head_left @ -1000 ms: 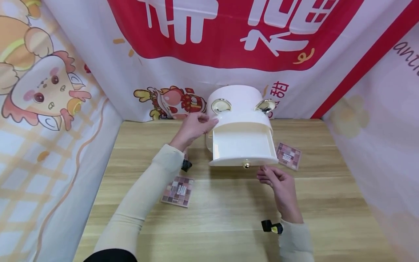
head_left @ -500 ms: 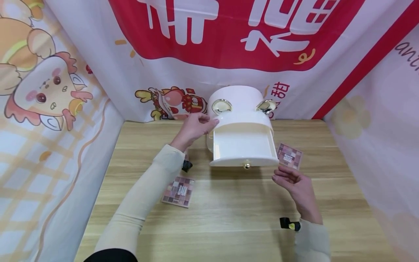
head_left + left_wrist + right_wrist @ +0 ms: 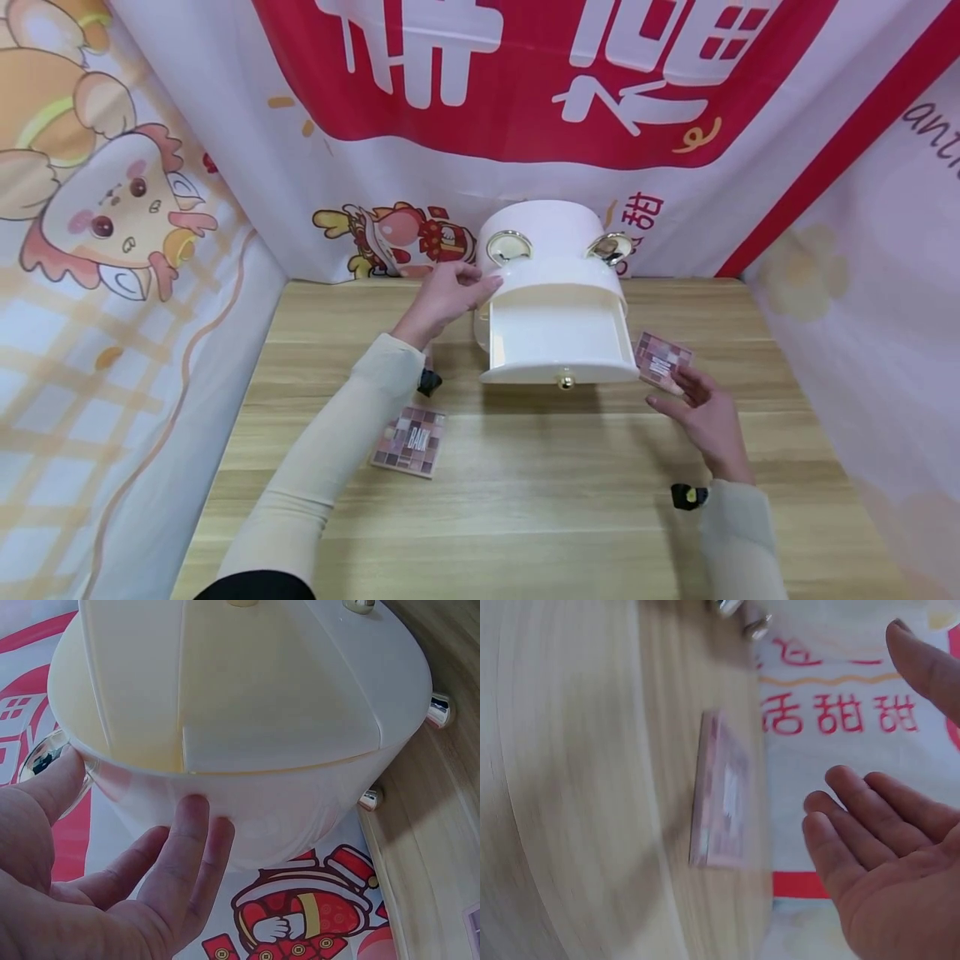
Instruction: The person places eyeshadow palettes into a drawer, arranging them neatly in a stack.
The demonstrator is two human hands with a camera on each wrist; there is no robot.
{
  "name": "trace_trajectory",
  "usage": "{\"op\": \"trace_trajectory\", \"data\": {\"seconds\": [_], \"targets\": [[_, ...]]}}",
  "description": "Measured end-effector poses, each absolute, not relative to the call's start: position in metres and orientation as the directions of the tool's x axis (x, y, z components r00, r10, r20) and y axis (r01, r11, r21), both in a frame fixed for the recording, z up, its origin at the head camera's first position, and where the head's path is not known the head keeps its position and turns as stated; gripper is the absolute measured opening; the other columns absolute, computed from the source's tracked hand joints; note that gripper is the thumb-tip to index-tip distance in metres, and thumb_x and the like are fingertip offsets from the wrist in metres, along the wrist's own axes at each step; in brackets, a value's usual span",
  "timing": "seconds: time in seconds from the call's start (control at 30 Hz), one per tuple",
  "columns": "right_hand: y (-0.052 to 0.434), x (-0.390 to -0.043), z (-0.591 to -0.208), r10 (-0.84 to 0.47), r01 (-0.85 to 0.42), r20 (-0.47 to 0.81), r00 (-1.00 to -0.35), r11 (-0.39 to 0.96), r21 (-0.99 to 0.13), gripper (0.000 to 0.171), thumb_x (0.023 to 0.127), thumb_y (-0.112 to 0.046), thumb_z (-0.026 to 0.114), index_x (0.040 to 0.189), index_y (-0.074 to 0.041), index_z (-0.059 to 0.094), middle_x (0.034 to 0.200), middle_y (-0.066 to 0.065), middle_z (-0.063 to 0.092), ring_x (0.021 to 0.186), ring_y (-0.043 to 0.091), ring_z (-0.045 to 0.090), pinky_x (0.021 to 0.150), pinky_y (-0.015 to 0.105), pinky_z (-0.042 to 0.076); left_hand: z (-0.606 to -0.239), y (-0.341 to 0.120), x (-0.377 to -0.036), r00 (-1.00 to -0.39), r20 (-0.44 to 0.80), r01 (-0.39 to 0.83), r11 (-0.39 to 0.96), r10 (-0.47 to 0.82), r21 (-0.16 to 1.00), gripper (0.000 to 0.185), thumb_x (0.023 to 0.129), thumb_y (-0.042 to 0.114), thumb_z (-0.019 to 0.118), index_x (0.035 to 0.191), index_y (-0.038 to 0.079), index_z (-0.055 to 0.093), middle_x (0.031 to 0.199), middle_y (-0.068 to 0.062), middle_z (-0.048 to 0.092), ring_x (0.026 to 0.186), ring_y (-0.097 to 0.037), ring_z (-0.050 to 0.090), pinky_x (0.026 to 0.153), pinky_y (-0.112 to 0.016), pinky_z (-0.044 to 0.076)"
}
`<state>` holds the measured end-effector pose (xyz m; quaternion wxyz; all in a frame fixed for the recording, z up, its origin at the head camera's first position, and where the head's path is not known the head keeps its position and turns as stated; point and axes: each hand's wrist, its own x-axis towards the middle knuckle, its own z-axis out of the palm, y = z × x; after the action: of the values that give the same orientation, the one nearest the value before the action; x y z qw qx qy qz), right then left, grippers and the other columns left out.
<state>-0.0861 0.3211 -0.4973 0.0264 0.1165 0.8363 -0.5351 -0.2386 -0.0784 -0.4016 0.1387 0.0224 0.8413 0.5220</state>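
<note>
A white rounded storage box (image 3: 551, 225) with two gold-rimmed ovals stands at the back of the table. Its upper drawer (image 3: 558, 333) is pulled out, a gold knob (image 3: 566, 382) on the front. My left hand (image 3: 442, 296) rests against the box's left side; in the left wrist view the fingers (image 3: 180, 862) lie along the wall, thumb by a gold oval. Over a pink checkered makeup palette (image 3: 663, 362), right of the drawer, my right hand (image 3: 708, 417) hovers with fingers spread. The right wrist view shows the palette (image 3: 724, 799) apart from the fingers.
A second checkered palette (image 3: 410, 442) lies at the front left of the table (image 3: 525, 517). Part of another pink item shows by the left wrist, mostly hidden behind the sleeve and a black wrist piece (image 3: 429, 382). Printed cloth (image 3: 375, 167) hangs close behind the box.
My right hand has moved away from the drawer knob, rightward to the palette, its fingers spreading. The left hand stays at the box, and the drawer remains pulled out.
</note>
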Motion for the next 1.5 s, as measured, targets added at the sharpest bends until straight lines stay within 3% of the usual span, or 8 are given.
{"op": "trace_trajectory", "data": {"seconds": [0.13,0.27,0.57,0.93,1.2,1.5], "targets": [[0.334,-0.099,-0.502,0.147,0.222,-0.174,-0.974,0.446,-0.867,0.104,0.081,-0.031,0.087,0.157,0.000,0.023,0.158,0.024,0.031,0.142,0.044,0.031,0.116,0.059,0.026,-0.402,-0.079,-0.239,-0.961,-0.208,-0.102,0.462,0.185,0.881,0.065,0.089,0.052,0.073,0.132,0.006,0.060,0.117,-0.007,0.064,0.105,-0.023,0.060,0.091,-0.039,0.054],[0.345,-0.112,-0.509,0.150,0.268,-0.222,-0.963,0.496,-0.826,0.114,0.078,-0.032,0.089,0.160,-0.004,0.016,0.162,0.024,0.021,0.145,0.049,0.021,0.114,0.065,0.023,-0.402,-0.080,-0.239,-0.961,-0.213,-0.108,0.467,0.178,0.878,0.066,0.088,0.053,0.073,0.133,0.006,0.061,0.117,-0.007,0.064,0.106,-0.023,0.060,0.092,-0.039,0.054],[0.361,-0.134,-0.526,0.223,0.342,-0.261,-0.939,0.555,-0.758,0.128,0.070,-0.036,0.093,0.161,-0.006,0.008,0.163,0.024,0.015,0.145,0.049,0.019,0.113,0.065,0.026,-0.402,-0.083,-0.239,-0.961,-0.217,-0.116,0.464,0.170,0.878,0.065,0.089,0.053,0.073,0.132,0.006,0.061,0.117,-0.006,0.064,0.105,-0.022,0.061,0.090,-0.039,0.054],[0.377,-0.147,-0.542,0.149,0.314,-0.289,-0.946,0.646,-0.696,0.139,0.064,-0.033,0.097,0.159,0.001,0.000,0.163,0.030,0.005,0.145,0.054,0.009,0.112,0.071,0.018,-0.402,-0.085,-0.238,-0.957,-0.232,-0.127,0.468,0.174,0.875,0.067,0.088,0.054,0.073,0.135,0.007,0.060,0.118,-0.006,0.064,0.106,-0.023,0.060,0.092,-0.040,0.054],[0.385,-0.154,-0.548,0.122,0.335,-0.342,-0.932,0.651,-0.682,0.147,0.060,-0.034,0.098,0.159,-0.002,-0.006,0.162,0.030,0.000,0.143,0.057,0.007,0.110,0.073,0.017,-0.399,-0.083,-0.237,-0.955,-0.234,-0.129,0.456,0.180,0.880,0.069,0.088,0.053,0.074,0.136,0.005,0.059,0.119,-0.006,0.063,0.107,-0.023,0.060,0.091,-0.040,0.054],[0.394,-0.161,-0.552,0.081,0.342,-0.391,-0.917,0.665,-0.664,0.145,0.061,-0.032,0.097,0.158,0.000,-0.007,0.157,0.038,0.014,0.139,0.058,0.022,0.112,0.069,0.022,-0.399,-0.081,-0.236,-0.961,-0.206,-0.102,0.452,0.187,0.886,0.066,0.088,0.052,0.075,0.133,0.006,0.061,0.118,-0.006,0.064,0.107,-0.023,0.060,0.092,-0.039,0.054]]}}
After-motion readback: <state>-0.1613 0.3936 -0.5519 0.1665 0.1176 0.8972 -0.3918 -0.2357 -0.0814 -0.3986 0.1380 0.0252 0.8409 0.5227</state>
